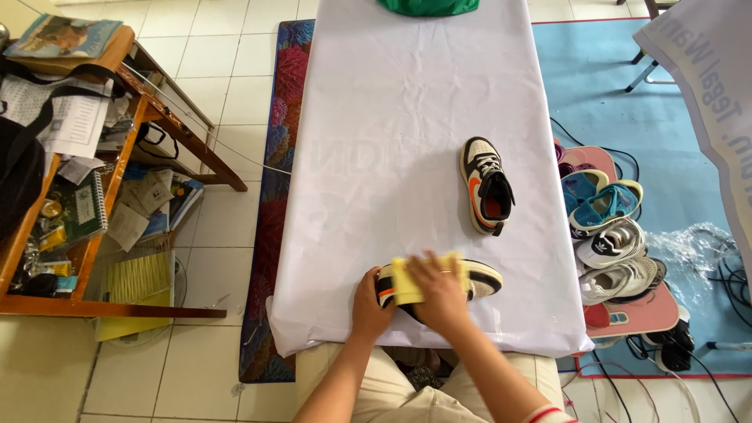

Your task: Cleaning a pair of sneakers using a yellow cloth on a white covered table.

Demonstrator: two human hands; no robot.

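Your left hand (371, 305) grasps the near shoe (482, 278) on the desk (392, 117) while your right hand (439, 291) fingers press a yellow cloth (406, 283) flat onto it.

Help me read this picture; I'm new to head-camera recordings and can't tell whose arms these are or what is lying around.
The camera sits on a person's head and looks down, so the arms at the bottom are their own. The left hand steadies a sneaker lying on a table covered in white cloth. The right hand presses a yellow cloth onto that shoe. A second matching sneaker lies further up the table, apart from the hands. More shoes are piled on the floor at the right, and a cluttered wooden shelf stands at the left.
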